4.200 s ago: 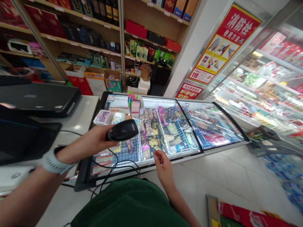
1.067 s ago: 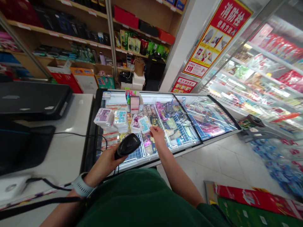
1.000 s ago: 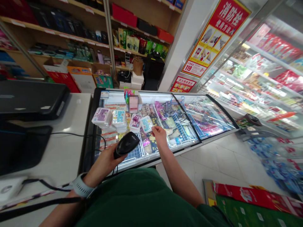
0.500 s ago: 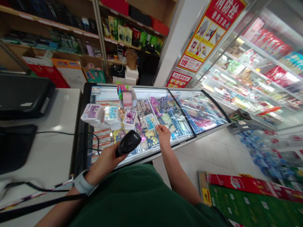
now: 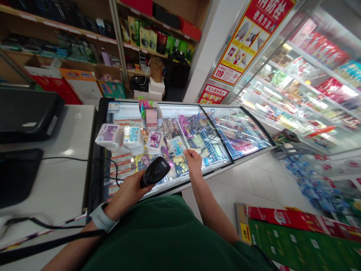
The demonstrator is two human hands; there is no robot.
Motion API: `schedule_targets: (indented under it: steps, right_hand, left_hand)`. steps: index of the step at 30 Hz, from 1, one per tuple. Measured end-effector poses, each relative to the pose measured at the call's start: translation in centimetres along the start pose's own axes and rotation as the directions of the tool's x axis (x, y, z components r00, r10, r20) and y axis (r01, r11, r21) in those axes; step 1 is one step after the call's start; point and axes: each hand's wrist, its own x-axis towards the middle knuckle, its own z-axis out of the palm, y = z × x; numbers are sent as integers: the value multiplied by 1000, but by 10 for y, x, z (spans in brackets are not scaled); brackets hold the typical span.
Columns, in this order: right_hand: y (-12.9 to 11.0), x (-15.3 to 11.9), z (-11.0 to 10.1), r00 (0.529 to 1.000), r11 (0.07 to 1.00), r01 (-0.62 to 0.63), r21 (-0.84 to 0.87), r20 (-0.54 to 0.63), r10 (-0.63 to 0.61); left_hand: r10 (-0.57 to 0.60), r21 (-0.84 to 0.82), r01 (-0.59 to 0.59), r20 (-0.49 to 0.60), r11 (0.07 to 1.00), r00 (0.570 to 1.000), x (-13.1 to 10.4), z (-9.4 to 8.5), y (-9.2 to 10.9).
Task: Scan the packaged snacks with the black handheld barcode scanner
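Observation:
My left hand (image 5: 132, 190) is wrapped round a black barcode scanner (image 5: 156, 171), held above the near edge of the glass-topped freezer (image 5: 180, 109). My right hand (image 5: 193, 158) is closed, its fingertips pinched at the lower right corner of a flat white and blue pack (image 5: 177, 146) over the glass. Left of that pack, a purple-labelled white pack (image 5: 154, 141) lies on the freezer top. Farther left are a stack of blue-labelled packs (image 5: 132, 138) and a stack of purple-labelled packs (image 5: 108, 134).
A colourful item (image 5: 145, 105) stands at the freezer's back edge. The scanner's cable (image 5: 81, 159) runs across the counter (image 5: 67, 169) at left, beside black equipment (image 5: 28, 114). Green and red boxes (image 5: 299, 237) are at lower right, with shelves behind.
The white and blue pack and my right hand have shifted slightly left. The scanner in my left hand has moved slightly right.

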Motion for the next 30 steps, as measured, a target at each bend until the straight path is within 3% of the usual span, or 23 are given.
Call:
schedule_targets:
  steps: [30]
  right_hand:
    - [5, 8, -2, 999, 1000, -30, 8, -26, 30]
  left_hand:
    - [-21, 9, 21, -1, 1000, 1000, 5, 3, -7]
